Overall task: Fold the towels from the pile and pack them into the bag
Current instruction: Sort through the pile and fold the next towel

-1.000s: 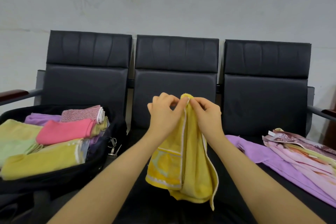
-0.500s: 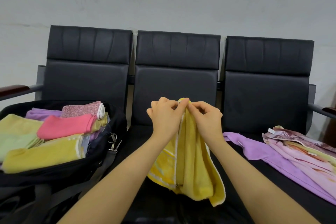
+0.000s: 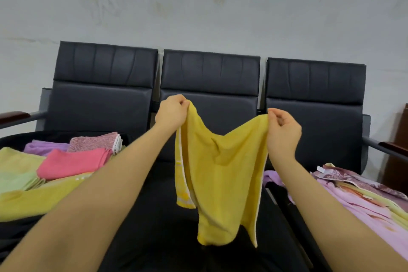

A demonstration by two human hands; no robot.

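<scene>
Yellow towel point(image 3: 223, 174) held up in the air over the middle seat point(image 3: 167, 223) of a row of three black chairs. Left hand point(image 3: 171, 112) pinches one top corner, thumb against curled fingers; right hand point(image 3: 283, 130) pinches the other top corner the same way. Both grips closed on cloth, hands well apart, so the top edge sags in a shallow dip between them. Towel hangs loose below, partly doubled: a striped pale border shows along the left-hanging edge, a thin white hem runs down the right edge. Lower end hangs near the seat; cannot tell if it touches

Left side: open black bag point(image 3: 19, 229) on the left seat, already holding folded towels. Pink folded towel point(image 3: 72, 162) on top, a speckled pink one point(image 3: 95, 143) behind it, a purple one point(image 3: 46, 147) at the back, pale green point(image 3: 15, 181) and yellow-green pieces point(image 3: 39, 199) toward the near edge

Right side: pile of unfolded towels point(image 3: 362, 201) spread on the right seat, mostly lilac and pale pink, with a patterned maroon piece point(image 3: 333, 175) on top at the back, white tag showing. A lilac corner of the pile lies just beside the hanging yellow towel's right edge

Grey stained wall point(image 3: 198, 6) behind the chair backs; dark wooden armrests point(image 3: 14, 116) at both ends of the row
</scene>
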